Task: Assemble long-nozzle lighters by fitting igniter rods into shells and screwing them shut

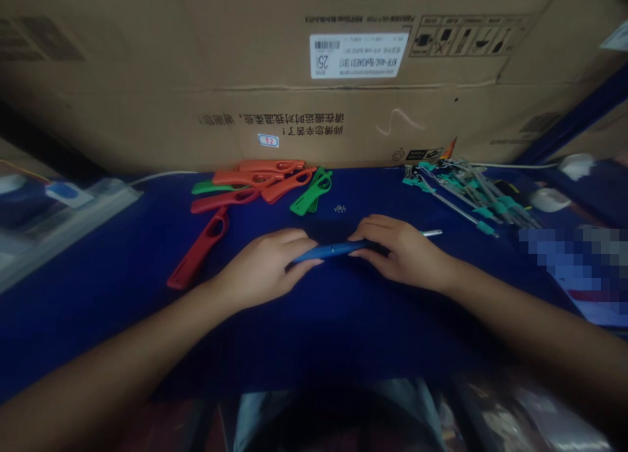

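Observation:
Both of my hands meet over the middle of a blue cloth-covered table. My left hand is closed around one end of a blue plastic handle. My right hand pinches the other end, and a thin metal blade tip sticks out past its fingers to the right. The handle lies almost level, just above the cloth.
Several red, orange and green plastic handles lie behind my left hand, one red handle apart at the left. A heap of metal blades with teal ends lies at the back right. A large cardboard box walls the back.

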Demonstrator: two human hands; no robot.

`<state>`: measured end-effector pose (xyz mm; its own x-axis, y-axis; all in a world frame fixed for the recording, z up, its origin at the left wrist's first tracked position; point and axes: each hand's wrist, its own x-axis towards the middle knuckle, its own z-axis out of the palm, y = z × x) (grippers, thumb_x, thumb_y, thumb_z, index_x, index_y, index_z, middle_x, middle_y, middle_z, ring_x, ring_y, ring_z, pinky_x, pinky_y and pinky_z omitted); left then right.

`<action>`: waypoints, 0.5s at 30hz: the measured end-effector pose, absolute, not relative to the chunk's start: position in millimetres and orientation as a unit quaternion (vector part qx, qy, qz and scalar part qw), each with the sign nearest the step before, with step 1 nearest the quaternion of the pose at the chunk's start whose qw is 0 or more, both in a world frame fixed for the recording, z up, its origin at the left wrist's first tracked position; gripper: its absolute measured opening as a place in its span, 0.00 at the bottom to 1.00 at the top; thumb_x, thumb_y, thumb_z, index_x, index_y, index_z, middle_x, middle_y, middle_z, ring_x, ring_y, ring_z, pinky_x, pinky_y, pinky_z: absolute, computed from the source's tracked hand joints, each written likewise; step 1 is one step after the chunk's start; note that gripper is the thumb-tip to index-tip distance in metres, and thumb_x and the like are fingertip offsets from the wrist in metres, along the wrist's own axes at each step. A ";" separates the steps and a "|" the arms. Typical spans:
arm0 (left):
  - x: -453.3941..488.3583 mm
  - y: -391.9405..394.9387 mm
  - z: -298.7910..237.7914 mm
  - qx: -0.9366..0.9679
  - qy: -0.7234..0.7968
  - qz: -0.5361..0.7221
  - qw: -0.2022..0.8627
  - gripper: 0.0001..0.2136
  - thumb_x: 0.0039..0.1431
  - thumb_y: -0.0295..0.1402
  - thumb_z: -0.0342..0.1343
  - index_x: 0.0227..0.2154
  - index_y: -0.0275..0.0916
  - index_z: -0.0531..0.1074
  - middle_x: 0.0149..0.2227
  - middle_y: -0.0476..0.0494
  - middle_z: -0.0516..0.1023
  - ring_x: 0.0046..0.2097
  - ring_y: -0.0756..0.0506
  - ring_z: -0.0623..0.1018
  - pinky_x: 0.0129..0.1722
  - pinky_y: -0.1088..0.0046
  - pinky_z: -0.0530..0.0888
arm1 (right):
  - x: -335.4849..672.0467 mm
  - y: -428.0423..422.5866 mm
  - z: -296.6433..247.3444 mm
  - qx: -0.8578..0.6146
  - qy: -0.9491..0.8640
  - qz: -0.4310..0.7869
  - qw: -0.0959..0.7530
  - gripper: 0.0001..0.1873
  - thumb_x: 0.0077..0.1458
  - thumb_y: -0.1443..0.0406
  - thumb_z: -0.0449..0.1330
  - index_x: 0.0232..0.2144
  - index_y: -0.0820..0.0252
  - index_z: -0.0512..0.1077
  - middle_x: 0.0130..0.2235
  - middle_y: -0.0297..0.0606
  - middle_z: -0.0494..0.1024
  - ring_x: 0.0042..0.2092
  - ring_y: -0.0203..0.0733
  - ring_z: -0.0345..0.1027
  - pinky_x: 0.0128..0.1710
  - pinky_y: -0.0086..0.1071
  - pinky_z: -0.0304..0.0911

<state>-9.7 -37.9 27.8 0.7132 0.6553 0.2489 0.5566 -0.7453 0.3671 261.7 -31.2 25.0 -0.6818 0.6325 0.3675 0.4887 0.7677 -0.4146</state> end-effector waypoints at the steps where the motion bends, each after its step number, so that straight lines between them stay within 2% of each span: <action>1: -9.8 -38.3 29.0 0.917 0.328 0.187 0.126 0.12 0.71 0.37 0.50 0.46 0.38 0.76 0.38 0.43 0.76 0.39 0.45 0.76 0.41 0.68 0.74 | 261.4 -32.2 25.7 -0.312 -0.904 0.148 0.251 0.06 0.65 0.65 0.57 0.43 0.59 0.72 0.39 0.42 0.77 0.42 0.45 0.72 0.42 0.39 0.69; 7: -10.7 -38.4 35.1 0.927 0.315 0.203 0.030 0.13 0.71 0.37 0.48 0.48 0.37 0.74 0.42 0.40 0.78 0.44 0.42 0.78 0.47 0.63 0.75 | 259.2 -35.7 30.5 -0.327 -0.880 0.171 0.297 0.05 0.63 0.65 0.60 0.41 0.57 0.73 0.39 0.41 0.76 0.39 0.42 0.72 0.39 0.36 0.69; 10: -10.1 -37.5 36.8 0.915 0.345 0.207 0.037 0.13 0.72 0.37 0.47 0.50 0.39 0.72 0.47 0.41 0.78 0.47 0.42 0.79 0.48 0.63 0.76 | 259.4 -33.8 30.3 -0.339 -0.867 0.152 0.332 0.07 0.63 0.63 0.60 0.43 0.57 0.74 0.41 0.42 0.74 0.40 0.43 0.72 0.39 0.37 0.70; 15: -10.2 -37.0 36.9 0.902 0.372 0.219 0.026 0.18 0.68 0.40 0.54 0.57 0.41 0.67 0.52 0.41 0.76 0.50 0.41 0.79 0.50 0.63 0.76 | 259.7 -30.4 28.4 -0.350 -0.863 0.149 0.333 0.08 0.64 0.62 0.58 0.42 0.59 0.75 0.40 0.42 0.75 0.37 0.41 0.71 0.35 0.34 0.69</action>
<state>-10.2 -37.0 36.9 0.6277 0.6817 0.3759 0.6584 -0.7225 0.2108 259.7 -30.4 28.4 -0.5338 0.7031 0.4697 0.5046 0.7106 -0.4903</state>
